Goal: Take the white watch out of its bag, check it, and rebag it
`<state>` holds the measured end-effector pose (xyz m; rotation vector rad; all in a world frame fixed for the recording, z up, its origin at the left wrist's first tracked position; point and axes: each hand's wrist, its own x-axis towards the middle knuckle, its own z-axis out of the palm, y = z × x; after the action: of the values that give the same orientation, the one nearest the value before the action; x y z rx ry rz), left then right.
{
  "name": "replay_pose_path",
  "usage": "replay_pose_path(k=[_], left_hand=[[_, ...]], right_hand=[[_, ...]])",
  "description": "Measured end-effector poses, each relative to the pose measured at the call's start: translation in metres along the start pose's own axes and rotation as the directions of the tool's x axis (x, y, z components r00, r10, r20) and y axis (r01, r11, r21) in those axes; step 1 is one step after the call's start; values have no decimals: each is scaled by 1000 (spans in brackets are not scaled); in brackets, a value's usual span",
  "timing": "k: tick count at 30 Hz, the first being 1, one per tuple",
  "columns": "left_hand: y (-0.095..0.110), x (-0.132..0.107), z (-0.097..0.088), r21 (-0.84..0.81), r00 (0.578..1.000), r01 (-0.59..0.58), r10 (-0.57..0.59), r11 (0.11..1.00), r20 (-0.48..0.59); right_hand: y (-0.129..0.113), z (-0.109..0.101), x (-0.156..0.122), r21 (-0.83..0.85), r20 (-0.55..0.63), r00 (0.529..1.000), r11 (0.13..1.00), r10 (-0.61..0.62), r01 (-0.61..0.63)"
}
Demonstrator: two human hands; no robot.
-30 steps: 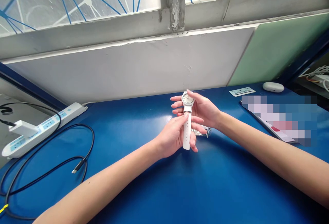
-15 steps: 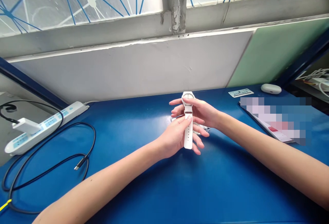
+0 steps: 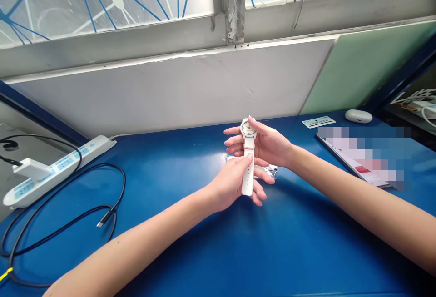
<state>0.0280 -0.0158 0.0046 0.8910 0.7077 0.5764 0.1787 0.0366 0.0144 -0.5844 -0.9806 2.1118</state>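
A white wristwatch (image 3: pixel 249 141) is held up over the middle of the blue table, its round dial at the far end and its strap with a row of holes hanging toward me. My left hand (image 3: pixel 231 176) pinches the strap, thumb on top and fingers beneath. Around the watch's case my right hand (image 3: pixel 269 140) is cupped from behind, its thumb at the upper edge of the dial and its fingers reaching past the left side. Behind the hands lies a shiny clear-and-silver wrapper (image 3: pixel 273 171), mostly hidden.
On the left, a white power strip (image 3: pixel 70 163) holds a plugged charger (image 3: pixel 32 169) with a looped black cable (image 3: pixel 124 183). At the right are a white card (image 3: pixel 318 121), a white earbud case (image 3: pixel 358 116) and a flat, partly blurred tablet-like object (image 3: pixel 354 163). A wall (image 3: pixel 170 92) closes the back.
My right thumb has lifted from across the dial to its upper edge, uncovering the watch face. The strap's lower end has swung slightly left. My left hand keeps its pinch.
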Motion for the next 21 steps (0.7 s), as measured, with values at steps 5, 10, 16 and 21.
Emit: replay_pose_path(k=[5,10,16,21], left_hand=[[-3,1,3,-36,999,18,-16,999,45],[-6,1,3,-101,1000,-5,6,995,6],[-2,-1,4,-109,999,-13,9,994,-34],[-3,2,1,-14,998,0,-1,1000,-64]], right_hand=[[1,2,0,-16,-21,1000,1000,-4,4],[2,2,1,-14,-57,998,1000,-1,0],[-2,2,0,-9,-23,1000,1000,11,-11],[-7,1,-3,67,13,1000,997,-26,25]])
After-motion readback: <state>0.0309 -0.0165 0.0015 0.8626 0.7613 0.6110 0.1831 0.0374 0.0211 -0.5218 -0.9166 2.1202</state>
